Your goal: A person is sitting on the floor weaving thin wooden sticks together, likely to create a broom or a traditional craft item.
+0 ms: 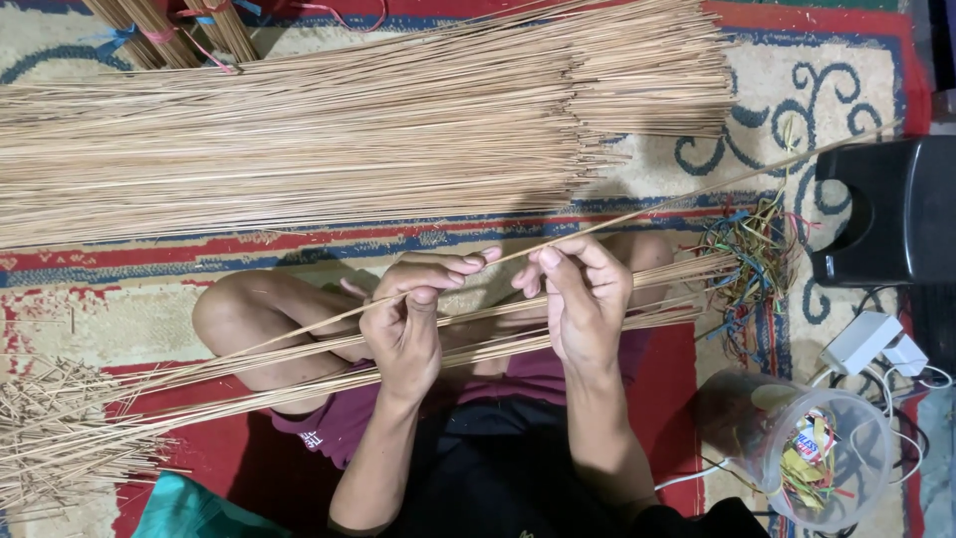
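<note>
Both hands pinching one thin reed stick [637, 212]: left hand [403, 324] curled, thumb and forefinger closed on it near mid-length; right hand [583, 299] just beside, fingertips pressed on the same stick a little farther along. Stick slanting from the lower left, over the lap, up toward the black stool [891, 209] at the right edge of the carpet [827, 75]. Probably very light, stiff yet springy, likely to snap if bent sharply; best gripped between fingertips, hands close together, near the part being worked. Beneath the wrists, a small bundle of reed sticks [607, 294] resting across the bent knee and lap. Beyond the hands, toward the far edge of the carpet, a broad heap of long sticks [329, 149] laid side by side, tied bundles [174, 30] at the far left corner. Short stick offcuts [60, 428] scattered at the near left. Right of the lap, a tangle of coloured ties [757, 264], then a clear plastic jar [812, 448] with coloured scraps, and a white power adapter [861, 341] with cables.
</note>
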